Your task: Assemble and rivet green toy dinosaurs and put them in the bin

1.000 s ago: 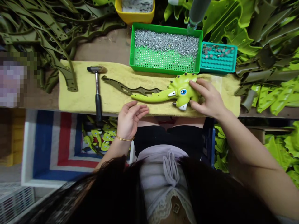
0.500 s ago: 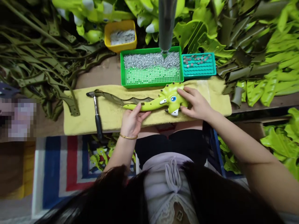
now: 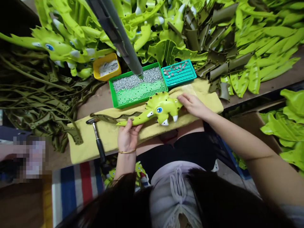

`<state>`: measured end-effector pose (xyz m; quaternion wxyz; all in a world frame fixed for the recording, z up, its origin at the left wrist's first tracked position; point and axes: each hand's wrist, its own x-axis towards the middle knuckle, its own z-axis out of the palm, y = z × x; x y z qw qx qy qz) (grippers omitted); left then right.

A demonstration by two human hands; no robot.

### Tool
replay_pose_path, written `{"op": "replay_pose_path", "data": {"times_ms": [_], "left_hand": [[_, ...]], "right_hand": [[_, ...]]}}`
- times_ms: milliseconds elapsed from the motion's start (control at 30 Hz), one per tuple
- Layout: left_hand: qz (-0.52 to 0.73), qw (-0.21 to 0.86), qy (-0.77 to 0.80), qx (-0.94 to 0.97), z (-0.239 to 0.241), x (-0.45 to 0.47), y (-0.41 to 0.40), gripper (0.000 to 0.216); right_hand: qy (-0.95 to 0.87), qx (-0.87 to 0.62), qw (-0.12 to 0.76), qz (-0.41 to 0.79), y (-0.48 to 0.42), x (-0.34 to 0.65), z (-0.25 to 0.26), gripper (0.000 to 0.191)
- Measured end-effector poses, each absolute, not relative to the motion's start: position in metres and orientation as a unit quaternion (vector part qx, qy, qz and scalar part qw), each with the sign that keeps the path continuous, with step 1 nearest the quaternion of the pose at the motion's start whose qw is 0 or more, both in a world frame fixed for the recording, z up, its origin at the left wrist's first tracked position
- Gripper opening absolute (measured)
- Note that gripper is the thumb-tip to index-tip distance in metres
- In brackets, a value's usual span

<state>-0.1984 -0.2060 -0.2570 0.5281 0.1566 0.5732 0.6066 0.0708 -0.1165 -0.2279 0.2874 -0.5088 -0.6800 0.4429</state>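
Left grip point(image 3: 129, 136) pinches the tapering end of a green dinosaur piece point(image 3: 167, 106); right grip point(image 3: 193, 104) holds the opposite end. Piece sits over yellow cloth point(image 3: 80, 152) on worktop point(image 3: 95, 101). Eye point(image 3: 159, 110) already on; olive strip point(image 3: 101, 117) behind, whether joined cannot tell. Hammer point(image 3: 100, 150) unheld; loose metal pins point(image 3: 125, 83) unused in green tray point(image 3: 137, 102).

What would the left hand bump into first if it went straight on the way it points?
The left hand would likely meet the lime-green toy piece first; it already overlaps that in view. Beyond lie the olive strip and green tray, though depth is unclear.
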Motion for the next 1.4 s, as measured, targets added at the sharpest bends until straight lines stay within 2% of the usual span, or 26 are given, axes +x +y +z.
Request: {"op": "replay_pose_path", "data": {"times_ms": [67, 200, 300, 367, 433, 500, 600, 733, 1033, 1233, 1400], "left_hand": [[0.613, 0.523, 0.571, 0.157, -0.253, -0.207, -0.205, 0.02], [0.579, 0.516, 0.607, 0.175, -0.238, -0.223, -0.21, 0.019], [0.581, 0.415, 0.662, 0.229, -0.224, -0.207, -0.225, 0.021], [0.599, 0.31, 0.672, 0.306, -0.217, -0.178, -0.237, 0.032], [0.54, 0.317, 0.656, 0.422, -0.215, -0.145, -0.243, 0.056], [0.511, 0.286, 0.657, 0.475, -0.216, -0.12, -0.244, 0.062], [0.516, 0.257, 0.661, 0.48, -0.22, -0.112, -0.238, 0.06], [0.522, 0.288, 0.638, 0.487, -0.223, -0.126, -0.234, 0.056], [0.507, 0.145, 0.7, 0.482, -0.204, -0.132, -0.226, 0.038], [0.432, 0.05, 0.705, 0.56, -0.185, -0.141, -0.228, 0.036], [0.257, -0.037, 0.604, 0.754, -0.17, -0.167, -0.222, 0.046]], "right_hand": [[-0.617, -0.507, 0.327, 0.505, -0.122, 0.063, -0.215, 0.051], [-0.582, -0.484, 0.402, 0.516, -0.13, 0.05, -0.197, 0.053], [-0.567, -0.492, 0.415, 0.514, -0.13, 0.044, -0.195, 0.053], [-0.561, -0.497, 0.43, 0.503, -0.131, 0.038, -0.197, 0.051], [-0.559, -0.497, 0.437, 0.5, -0.135, 0.03, -0.198, 0.05], [-0.557, -0.497, 0.435, 0.504, -0.139, 0.022, -0.199, 0.05], [-0.553, -0.504, 0.437, 0.5, -0.143, 0.016, -0.198, 0.049], [-0.553, -0.511, 0.431, 0.497, -0.14, 0.012, -0.197, 0.047], [-0.531, -0.48, 0.435, 0.546, -0.129, 0.0, -0.181, 0.039], [-0.44, -0.442, 0.422, 0.658, -0.125, 0.0, -0.171, 0.031], [-0.416, -0.445, 0.396, 0.687, -0.116, 0.016, -0.168, 0.022]]}}
